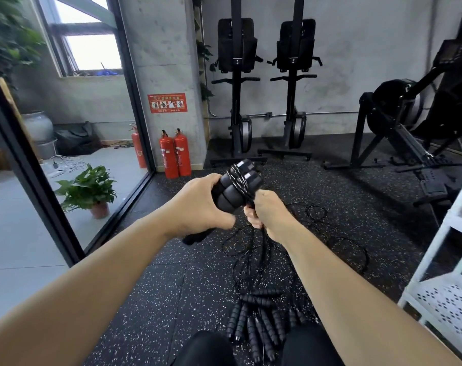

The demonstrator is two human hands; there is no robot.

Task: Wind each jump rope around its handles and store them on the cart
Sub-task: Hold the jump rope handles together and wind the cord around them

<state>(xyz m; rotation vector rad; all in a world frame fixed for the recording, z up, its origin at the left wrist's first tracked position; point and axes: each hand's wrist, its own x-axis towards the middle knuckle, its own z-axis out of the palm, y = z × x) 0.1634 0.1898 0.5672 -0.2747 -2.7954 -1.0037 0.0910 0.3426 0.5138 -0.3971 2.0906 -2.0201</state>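
Left hand point(198, 207): you gripped two black handles point(231, 188) held side by side, the rope point(239, 178) partly wound round them. Right hand point(268, 211): you had it curled round the loose rope just beneath. Slack trailed to the floor point(171, 286). More rope handles point(256, 326) lay heaped near your knees. A white cart point(441, 307) stood at the right.

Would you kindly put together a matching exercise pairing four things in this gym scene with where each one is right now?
Things:
1. bundled handles
2. rope
3. spare handles
4. fire extinguishers

Places:
A. standing against the concrete pillar
B. lying in a pile on the floor
C. gripped by the left hand
D. gripped by the right hand

Pairs: 1-C, 2-D, 3-B, 4-A.
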